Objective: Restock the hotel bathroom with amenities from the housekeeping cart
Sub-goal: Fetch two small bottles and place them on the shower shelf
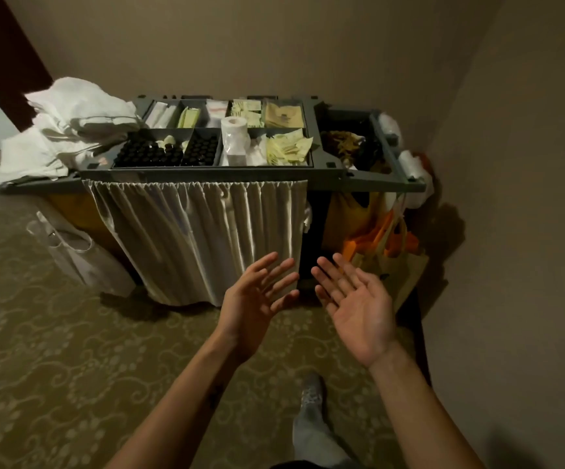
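Both hands are empty and relaxed: the left hand [257, 301] and the right hand [358, 308] hover with fingers straight and spread, palms turned partly inward, short of the housekeeping cart [206, 173]. Beyond the fingertips hangs the cart's pleated curtain [199, 231]. The amenities lie ahead and above, in the top tray, whose long axis runs left to right. The dark bottles [149, 153] sit toward the left, so the left hand looks the nearer. The upright toilet roll [234, 132] stands mid-tray, and the yellow sachets [287, 147] lie right of it, toward the right hand.
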The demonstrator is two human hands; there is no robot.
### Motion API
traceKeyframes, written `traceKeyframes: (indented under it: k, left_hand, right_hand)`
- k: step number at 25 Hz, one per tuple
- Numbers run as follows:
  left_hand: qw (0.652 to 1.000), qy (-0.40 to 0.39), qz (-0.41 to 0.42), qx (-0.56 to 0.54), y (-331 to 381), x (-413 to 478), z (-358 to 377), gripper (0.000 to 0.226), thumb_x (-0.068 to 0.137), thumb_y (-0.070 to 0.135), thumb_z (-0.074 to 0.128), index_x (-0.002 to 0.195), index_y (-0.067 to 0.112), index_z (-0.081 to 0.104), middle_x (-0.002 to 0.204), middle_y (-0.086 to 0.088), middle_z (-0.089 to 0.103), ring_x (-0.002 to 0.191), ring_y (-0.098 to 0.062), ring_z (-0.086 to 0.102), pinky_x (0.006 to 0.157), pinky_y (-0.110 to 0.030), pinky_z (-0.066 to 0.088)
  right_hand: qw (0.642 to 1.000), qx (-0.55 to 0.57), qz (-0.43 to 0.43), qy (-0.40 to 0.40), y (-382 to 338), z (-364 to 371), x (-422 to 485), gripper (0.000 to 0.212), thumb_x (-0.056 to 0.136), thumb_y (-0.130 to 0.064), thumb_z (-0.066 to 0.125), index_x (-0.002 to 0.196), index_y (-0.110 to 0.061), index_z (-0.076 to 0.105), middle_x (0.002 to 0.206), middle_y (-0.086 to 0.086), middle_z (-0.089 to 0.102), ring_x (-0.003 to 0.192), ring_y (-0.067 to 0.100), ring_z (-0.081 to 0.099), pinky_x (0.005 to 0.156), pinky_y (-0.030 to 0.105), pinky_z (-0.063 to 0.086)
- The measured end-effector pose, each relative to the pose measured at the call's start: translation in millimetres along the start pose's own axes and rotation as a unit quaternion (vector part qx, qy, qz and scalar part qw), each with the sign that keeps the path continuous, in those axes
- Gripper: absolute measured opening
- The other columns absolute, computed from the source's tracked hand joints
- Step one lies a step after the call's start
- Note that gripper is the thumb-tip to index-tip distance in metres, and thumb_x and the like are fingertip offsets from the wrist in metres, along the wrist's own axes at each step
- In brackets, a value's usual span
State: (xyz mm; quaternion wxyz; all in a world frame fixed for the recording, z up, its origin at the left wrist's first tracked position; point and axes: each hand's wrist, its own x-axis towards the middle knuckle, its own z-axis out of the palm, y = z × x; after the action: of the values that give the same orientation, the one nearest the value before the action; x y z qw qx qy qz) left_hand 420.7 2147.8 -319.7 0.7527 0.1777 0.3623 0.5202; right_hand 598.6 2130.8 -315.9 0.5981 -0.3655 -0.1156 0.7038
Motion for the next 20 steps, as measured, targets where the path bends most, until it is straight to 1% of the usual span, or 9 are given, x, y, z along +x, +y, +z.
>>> traceKeyframes:
  k: [2, 5, 7, 10, 16, 20]
  left_hand:
    - [1.0, 0.006, 0.01, 0.008, 10, 42, 12, 0.042, 0.101, 0.011, 0.039, 0.141, 0.008, 0.052, 0.133, -0.016, 0.066, 0.125, -0.034, 0.062, 0.108, -0.051, 0.045]
    - [0.999, 0.028, 0.035, 0.011, 35, 101, 28, 0.04, 0.102, 0.012, 0.039, 0.14, 0.009, 0.052, 0.132, -0.015, 0.067, 0.123, -0.032, 0.064, 0.106, -0.049, 0.047]
    - [0.997, 0.051, 0.059, 0.0, 54, 135, 34, 0.04, 0.103, 0.012, 0.039, 0.14, 0.009, 0.052, 0.131, -0.015, 0.068, 0.123, -0.032, 0.064, 0.105, -0.049, 0.048]
    - [0.994, 0.074, 0.083, -0.014, 76, 173, 36, 0.04, 0.102, 0.012, 0.04, 0.14, 0.008, 0.052, 0.132, -0.016, 0.067, 0.124, -0.033, 0.063, 0.106, -0.05, 0.047]
    - [0.985, 0.122, 0.113, -0.043, 120, 228, 17, 0.041, 0.1, 0.013, 0.041, 0.14, 0.008, 0.053, 0.133, -0.017, 0.066, 0.126, -0.035, 0.061, 0.107, -0.051, 0.046]
    - [0.984, 0.13, 0.118, -0.042, 167, 272, -12, 0.041, 0.099, 0.014, 0.042, 0.138, 0.008, 0.054, 0.132, -0.017, 0.067, 0.126, -0.035, 0.062, 0.108, -0.052, 0.045]
  right_hand:
    - [1.0, -0.005, 0.011, -0.011, -16, 7, 51, 0.044, 0.104, -0.03, 0.035, 0.141, -0.012, 0.053, 0.133, 0.011, 0.067, 0.125, 0.026, 0.063, 0.101, 0.039, 0.046]
    - [0.999, -0.013, 0.027, -0.037, -40, 27, 124, 0.043, 0.105, -0.029, 0.036, 0.14, -0.012, 0.054, 0.132, 0.011, 0.067, 0.124, 0.026, 0.063, 0.104, 0.039, 0.045]
    - [0.997, -0.029, 0.043, -0.055, -54, 45, 169, 0.042, 0.104, -0.029, 0.037, 0.139, -0.013, 0.054, 0.132, 0.01, 0.068, 0.123, 0.025, 0.064, 0.103, 0.039, 0.045]
    - [0.993, -0.049, 0.069, -0.08, -70, 73, 222, 0.043, 0.104, -0.029, 0.037, 0.14, -0.013, 0.053, 0.131, 0.009, 0.068, 0.123, 0.024, 0.064, 0.102, 0.038, 0.045]
    - [0.985, -0.067, 0.12, -0.102, -66, 122, 302, 0.042, 0.104, -0.028, 0.037, 0.138, -0.011, 0.055, 0.131, 0.011, 0.068, 0.126, 0.027, 0.062, 0.109, 0.041, 0.043]
    - [0.983, -0.078, 0.133, -0.096, -43, 164, 360, 0.041, 0.103, -0.027, 0.039, 0.135, -0.011, 0.057, 0.128, 0.011, 0.069, 0.122, 0.026, 0.064, 0.105, 0.039, 0.045]
